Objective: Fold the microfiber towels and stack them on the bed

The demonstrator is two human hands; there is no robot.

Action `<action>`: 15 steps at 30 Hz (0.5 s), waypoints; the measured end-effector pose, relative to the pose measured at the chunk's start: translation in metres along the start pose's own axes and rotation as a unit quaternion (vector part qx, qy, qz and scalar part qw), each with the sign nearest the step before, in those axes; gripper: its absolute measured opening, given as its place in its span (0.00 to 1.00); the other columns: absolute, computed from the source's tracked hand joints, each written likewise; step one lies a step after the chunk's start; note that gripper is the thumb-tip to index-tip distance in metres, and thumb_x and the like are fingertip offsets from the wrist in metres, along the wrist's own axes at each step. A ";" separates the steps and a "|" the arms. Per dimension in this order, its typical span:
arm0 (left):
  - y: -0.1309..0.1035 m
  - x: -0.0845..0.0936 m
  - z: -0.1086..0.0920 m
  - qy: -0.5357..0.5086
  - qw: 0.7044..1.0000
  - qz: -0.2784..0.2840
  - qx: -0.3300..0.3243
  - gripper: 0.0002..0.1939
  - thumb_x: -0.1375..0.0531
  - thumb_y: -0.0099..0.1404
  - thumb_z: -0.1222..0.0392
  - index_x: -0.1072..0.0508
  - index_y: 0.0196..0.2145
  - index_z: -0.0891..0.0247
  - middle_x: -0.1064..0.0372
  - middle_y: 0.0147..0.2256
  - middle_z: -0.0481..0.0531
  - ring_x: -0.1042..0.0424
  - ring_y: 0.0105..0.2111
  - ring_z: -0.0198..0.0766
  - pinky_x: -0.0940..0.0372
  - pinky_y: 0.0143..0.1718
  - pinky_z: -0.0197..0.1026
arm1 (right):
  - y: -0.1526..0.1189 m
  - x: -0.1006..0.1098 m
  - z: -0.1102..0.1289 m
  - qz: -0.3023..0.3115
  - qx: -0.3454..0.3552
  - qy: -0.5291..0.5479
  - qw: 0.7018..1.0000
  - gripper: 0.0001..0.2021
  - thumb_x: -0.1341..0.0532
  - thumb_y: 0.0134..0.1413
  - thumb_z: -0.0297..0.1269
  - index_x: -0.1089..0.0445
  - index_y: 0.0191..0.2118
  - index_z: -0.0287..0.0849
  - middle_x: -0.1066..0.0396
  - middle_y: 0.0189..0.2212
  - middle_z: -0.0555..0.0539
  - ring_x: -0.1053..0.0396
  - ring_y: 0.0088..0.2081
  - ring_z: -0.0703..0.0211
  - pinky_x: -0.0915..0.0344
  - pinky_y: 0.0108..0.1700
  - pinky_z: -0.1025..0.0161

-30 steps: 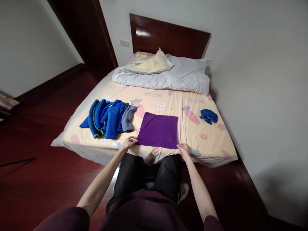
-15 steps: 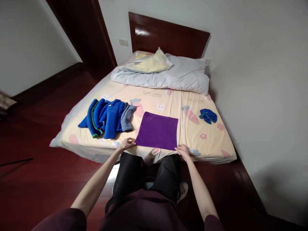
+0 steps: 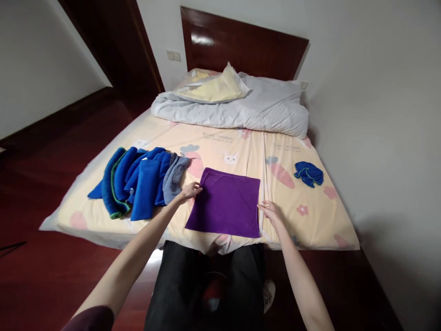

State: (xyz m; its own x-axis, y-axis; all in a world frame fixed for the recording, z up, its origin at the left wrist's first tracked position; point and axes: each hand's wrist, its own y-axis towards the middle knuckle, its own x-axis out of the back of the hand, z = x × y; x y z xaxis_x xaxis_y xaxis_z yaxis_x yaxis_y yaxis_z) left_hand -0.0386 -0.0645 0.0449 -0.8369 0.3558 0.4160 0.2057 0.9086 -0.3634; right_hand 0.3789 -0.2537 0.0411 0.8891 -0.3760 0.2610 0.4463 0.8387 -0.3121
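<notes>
A purple square cloth (image 3: pixel 227 202) lies flat near the foot of the bed. My left hand (image 3: pixel 191 191) is at its left edge, toward the upper corner, fingers stretched toward the fabric and holding nothing that I can see. Beside the cloth's right edge, my right hand (image 3: pixel 270 211) has its fingers apart, the tips at or just touching the border. Left of the cloth is a pile of blue cloths (image 3: pixel 146 186), some rolled or folded, with a grey cloth (image 3: pixel 175 179) at its right side.
The bed (image 3: pixel 220 138) has a printed cream sheet. A crumpled blue cloth (image 3: pixel 309 174) with green edging lies at the right. Toward the dark wooden headboard (image 3: pixel 241 43) are a bunched white quilt (image 3: pixel 272 105) and a pale yellow cloth (image 3: pixel 220 87).
Both hands have left the cloth's near corners and moved up along its sides, away from my body. The view has come closer to the bed. The purple cloth stays spread flat.
</notes>
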 end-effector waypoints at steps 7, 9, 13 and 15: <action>0.092 -0.015 -0.014 0.093 0.986 -0.092 -0.107 0.16 0.35 0.58 0.58 0.20 0.44 0.62 0.18 0.36 0.55 0.21 0.34 0.45 0.28 0.38 0.41 | 0.124 -0.021 0.019 -0.082 0.009 -0.032 0.996 0.23 0.25 0.41 0.44 0.27 0.44 0.44 0.20 0.37 0.43 0.25 0.32 0.56 0.33 0.28 0.65; 0.108 -0.017 -0.016 0.114 0.980 -0.095 -0.131 0.12 0.36 0.59 0.59 0.18 0.40 0.61 0.18 0.36 0.55 0.21 0.36 0.46 0.28 0.42 0.43 | 0.155 -0.028 0.022 -0.097 0.036 -0.054 0.993 0.21 0.26 0.41 0.43 0.26 0.42 0.42 0.21 0.32 0.45 0.25 0.32 0.56 0.30 0.31 0.63; 0.127 -0.013 -0.020 0.162 0.974 -0.054 -0.151 0.06 0.35 0.60 0.61 0.16 0.32 0.60 0.18 0.35 0.54 0.21 0.37 0.47 0.29 0.47 0.44 | 0.194 -0.033 0.021 -0.052 0.075 -0.104 0.990 0.14 0.25 0.40 0.41 0.24 0.32 0.40 0.22 0.26 0.46 0.24 0.31 0.54 0.26 0.39 0.59; 0.132 -0.008 -0.020 0.166 0.975 -0.042 -0.142 0.06 0.34 0.60 0.60 0.15 0.33 0.60 0.18 0.33 0.54 0.21 0.35 0.46 0.29 0.46 0.45 | 0.204 -0.030 0.018 -0.035 0.095 -0.113 0.988 0.13 0.24 0.39 0.42 0.24 0.29 0.40 0.22 0.26 0.45 0.24 0.32 0.54 0.26 0.39 0.58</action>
State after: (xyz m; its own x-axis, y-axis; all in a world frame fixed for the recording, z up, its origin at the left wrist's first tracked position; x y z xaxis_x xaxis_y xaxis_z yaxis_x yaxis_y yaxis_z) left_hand 0.0057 0.0573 0.0105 -0.6562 0.2856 0.6984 0.3144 0.9449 -0.0911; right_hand 0.4417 -0.0640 -0.0138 0.8019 -0.3551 0.4805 0.4588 0.8811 -0.1146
